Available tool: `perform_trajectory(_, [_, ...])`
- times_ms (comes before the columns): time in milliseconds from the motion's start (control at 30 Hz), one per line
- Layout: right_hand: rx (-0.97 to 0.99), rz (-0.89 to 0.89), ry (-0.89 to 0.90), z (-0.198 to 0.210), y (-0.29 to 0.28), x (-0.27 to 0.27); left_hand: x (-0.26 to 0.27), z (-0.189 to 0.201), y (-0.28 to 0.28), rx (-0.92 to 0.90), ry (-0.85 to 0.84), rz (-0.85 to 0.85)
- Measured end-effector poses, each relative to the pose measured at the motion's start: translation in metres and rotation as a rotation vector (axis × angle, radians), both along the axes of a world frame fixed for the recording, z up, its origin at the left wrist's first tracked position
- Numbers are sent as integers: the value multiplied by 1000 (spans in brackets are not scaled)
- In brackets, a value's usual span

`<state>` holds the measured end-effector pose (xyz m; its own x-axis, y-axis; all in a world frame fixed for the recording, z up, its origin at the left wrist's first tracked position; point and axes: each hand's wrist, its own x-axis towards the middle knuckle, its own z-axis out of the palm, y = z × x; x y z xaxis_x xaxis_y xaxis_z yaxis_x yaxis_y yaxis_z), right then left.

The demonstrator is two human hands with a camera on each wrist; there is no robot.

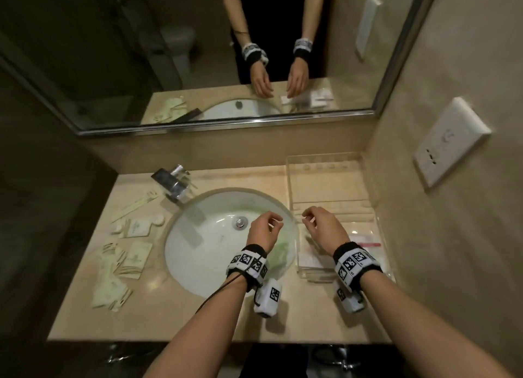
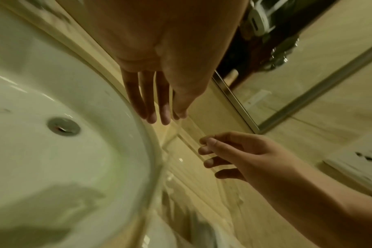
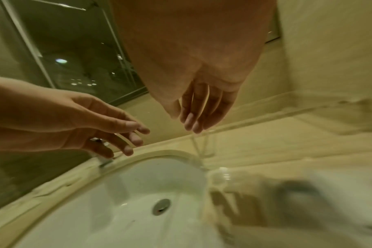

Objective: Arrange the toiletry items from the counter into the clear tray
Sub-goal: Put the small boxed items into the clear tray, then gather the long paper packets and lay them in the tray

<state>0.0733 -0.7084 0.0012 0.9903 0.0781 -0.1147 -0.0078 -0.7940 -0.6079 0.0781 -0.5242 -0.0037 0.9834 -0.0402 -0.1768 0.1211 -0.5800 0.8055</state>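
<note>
Pale toiletry packets (image 1: 138, 228), thin sticks (image 1: 135, 205) and more sachets (image 1: 121, 267) lie on the counter left of the sink. The clear tray (image 1: 291, 179) stands right of the sink against the wall, with white packets (image 1: 310, 254) in its near end. My left hand (image 1: 273, 222) hovers over the sink's right rim, fingers relaxed and holding nothing. My right hand (image 1: 310, 217) hovers at the tray's left wall, also holding nothing. The left wrist view shows the left fingers (image 2: 164, 114) nearly straight. In the right wrist view the right fingers (image 3: 191, 122) are the same.
A white basin (image 1: 203, 236) fills the counter's middle, with a chrome faucet (image 1: 174, 183) at its back left. A clear bag with a red strip (image 1: 366, 243) lies right of the tray. A mirror runs along the back and a wall socket (image 1: 450, 142) sits at the right.
</note>
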Motion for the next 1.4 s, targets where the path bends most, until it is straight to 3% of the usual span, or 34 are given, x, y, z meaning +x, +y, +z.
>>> perform_trajectory(400, [58,529,2,22,207,40,-54,23,209,89,72,549])
perform_trajectory(600, [64,660,36,17,294,44,-75,17,288,110,142,689])
perform_trajectory(833, [49,695,144,-12,391,47,-86,-5,363,157,271,835])
perform_trajectory(1033, [-69,620,235,-46,455,42,-100,-36,406,264,356,688])
perform_trajectory(1233, [-167,506,119,-62,485,40,-97,-49,429,363,287,807])
perform_trajectory(1400, [-145,453,45,-63,501,63,-83,-56,442,380,294,760])
